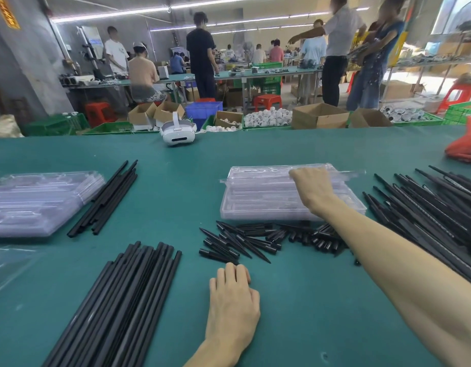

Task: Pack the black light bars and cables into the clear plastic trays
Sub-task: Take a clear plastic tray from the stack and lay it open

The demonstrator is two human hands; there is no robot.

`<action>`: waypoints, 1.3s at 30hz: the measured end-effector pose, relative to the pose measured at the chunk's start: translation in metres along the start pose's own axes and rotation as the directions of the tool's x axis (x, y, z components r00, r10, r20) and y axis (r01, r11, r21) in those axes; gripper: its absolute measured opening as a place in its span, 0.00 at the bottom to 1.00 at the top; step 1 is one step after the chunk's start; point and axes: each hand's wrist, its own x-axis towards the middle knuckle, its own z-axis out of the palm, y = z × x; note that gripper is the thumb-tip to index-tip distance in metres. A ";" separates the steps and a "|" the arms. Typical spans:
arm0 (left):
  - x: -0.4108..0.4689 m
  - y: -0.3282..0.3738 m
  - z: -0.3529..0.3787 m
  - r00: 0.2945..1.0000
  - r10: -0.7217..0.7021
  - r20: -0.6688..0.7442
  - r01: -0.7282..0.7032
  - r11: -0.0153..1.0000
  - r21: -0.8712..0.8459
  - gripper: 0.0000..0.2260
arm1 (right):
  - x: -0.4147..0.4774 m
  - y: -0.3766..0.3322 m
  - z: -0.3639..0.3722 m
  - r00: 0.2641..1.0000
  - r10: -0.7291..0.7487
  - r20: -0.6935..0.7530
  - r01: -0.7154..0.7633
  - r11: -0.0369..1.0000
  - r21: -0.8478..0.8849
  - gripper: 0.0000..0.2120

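Head view: green surface [295, 300] carries all the work items. Right hand [312, 190] reaches forward and rests on top of a stack of clear plastic trays [258, 197] at centre; its fingers curl over the far edge of the top tray, and a thin clear lip of that tray sticks out to the right of the hand. Whether the fingers actually pinch the tray or only lie on it cannot be told, as they are hidden behind the hand. Left hand [233, 300] lies palm down on the surface near the lower centre, fingers together and flat, holding nothing; its fingertips are just beside a scattered pile of short black tapered pieces [237, 242]. That pile lies directly in front of the central tray stack. A bundle of long black light bars [123, 300] lies to the left of the left hand, running diagonally. A smaller bundle of black bars [107, 200] lies further back, touching a second tray stack [35, 202] at far left. A large heap of black bars [427, 207] sits to the right of the right forearm. A white headset [178, 133] stands at the far edge of the surface. No cables can be made out.
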 end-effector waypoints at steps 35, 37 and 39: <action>0.003 -0.004 0.004 1.000 0.014 -0.026 -0.013 1.000 0.006 0.06 | -0.143 -0.020 -0.028 0.997 -0.069 0.013 0.068 0.993 0.096 0.17; 0.005 -0.005 0.003 1.000 0.019 -0.015 -0.019 0.999 -0.031 0.06 | -0.171 -0.019 -0.043 0.997 -0.055 -0.052 0.059 0.996 0.069 0.18; 0.006 -0.008 0.001 1.000 -0.016 -0.023 0.013 0.990 -0.137 0.06 | -0.201 -0.016 -0.065 0.991 -0.046 -0.122 0.052 0.998 0.047 0.24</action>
